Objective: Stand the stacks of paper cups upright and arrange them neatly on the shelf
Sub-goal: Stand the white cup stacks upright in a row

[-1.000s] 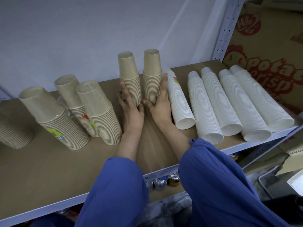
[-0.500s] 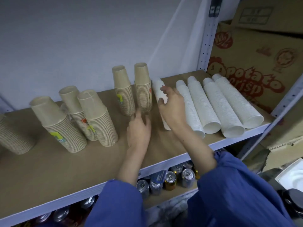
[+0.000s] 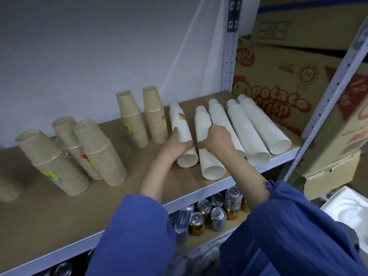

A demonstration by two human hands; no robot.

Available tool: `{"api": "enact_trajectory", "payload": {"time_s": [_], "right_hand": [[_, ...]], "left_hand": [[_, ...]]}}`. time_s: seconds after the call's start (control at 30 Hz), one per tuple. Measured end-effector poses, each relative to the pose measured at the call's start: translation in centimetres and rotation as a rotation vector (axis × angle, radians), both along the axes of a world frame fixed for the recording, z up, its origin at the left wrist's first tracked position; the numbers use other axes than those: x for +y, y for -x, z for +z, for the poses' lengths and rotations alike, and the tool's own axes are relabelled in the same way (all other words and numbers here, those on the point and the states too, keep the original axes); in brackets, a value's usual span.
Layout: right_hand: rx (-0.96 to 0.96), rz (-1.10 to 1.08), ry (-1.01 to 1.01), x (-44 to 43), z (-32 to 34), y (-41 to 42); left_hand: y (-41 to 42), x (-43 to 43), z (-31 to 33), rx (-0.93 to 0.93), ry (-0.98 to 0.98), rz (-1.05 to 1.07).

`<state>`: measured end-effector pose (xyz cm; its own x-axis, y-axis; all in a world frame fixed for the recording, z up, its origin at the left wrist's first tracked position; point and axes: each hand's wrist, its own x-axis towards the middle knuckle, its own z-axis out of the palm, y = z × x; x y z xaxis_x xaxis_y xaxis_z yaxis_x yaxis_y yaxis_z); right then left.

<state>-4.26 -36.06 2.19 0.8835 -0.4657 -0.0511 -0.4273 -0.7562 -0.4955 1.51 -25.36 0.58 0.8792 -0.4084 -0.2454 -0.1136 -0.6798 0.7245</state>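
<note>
Several white cup stacks lie on their sides at the right of the brown shelf (image 3: 49, 222). My left hand (image 3: 175, 145) grips the leftmost white stack (image 3: 182, 132), which bears a small coloured label. My right hand (image 3: 217, 137) wraps around the second white stack (image 3: 209, 162). Three more white stacks (image 3: 256, 126) lie to the right, open ends toward me. Two tan cup stacks (image 3: 143, 118) stand upright at the back, just left of my hands. Three larger tan stacks (image 3: 79, 152) stand further left.
Part of another tan stack (image 3: 8, 188) shows at the far left edge. A potato crisp carton (image 3: 282, 84) sits beyond the white upright post (image 3: 229, 56). Drink cans (image 3: 211, 214) fill the shelf below. A white wall backs the shelf.
Both hands left the two upright tan stacks and moved right. My left hand now holds the leftmost lying white stack and my right hand the one beside it.
</note>
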Motion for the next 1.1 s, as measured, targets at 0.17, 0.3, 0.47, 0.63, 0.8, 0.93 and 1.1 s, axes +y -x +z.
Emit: {"api": "enact_trajectory", "payload": {"time_s": [0.17, 0.3, 0.47, 0.63, 0.8, 0.93, 1.1], "right_hand": [[0.049, 0.035, -0.075, -0.4, 0.3, 0.1], [0.222, 0.106, -0.035, -0.4, 1.2, -0.7], [0.321, 0.058, -0.276, -1.2, 0.8, -1.5], [0.181, -0.013, -0.582, -2.7, 0.3, -1.5], [-0.158, -0.013, -0.648, -3.7, -0.8, -2.1], [-0.519, 0.002, -0.559, -4.3, -1.0, -2.9], [-0.792, 0.043, -0.464, -3.7, -1.9, -3.9]], "left_hand": [[-0.2, 0.6, 1.4, 0.044, -0.209, -0.116], [-1.2, -0.3, 2.0, -0.023, -0.232, -0.069], [-2.3, -1.0, 1.8, 0.046, -0.212, -0.037], [-2.9, -0.6, 1.5, 0.117, 0.038, 0.005], [-3.5, -1.0, 1.4, -0.112, 0.264, -0.034], [-3.5, -2.0, 1.5, -0.359, 0.373, -0.031], [-3.6, -2.8, 0.3, -0.605, 0.456, 0.025]]}}
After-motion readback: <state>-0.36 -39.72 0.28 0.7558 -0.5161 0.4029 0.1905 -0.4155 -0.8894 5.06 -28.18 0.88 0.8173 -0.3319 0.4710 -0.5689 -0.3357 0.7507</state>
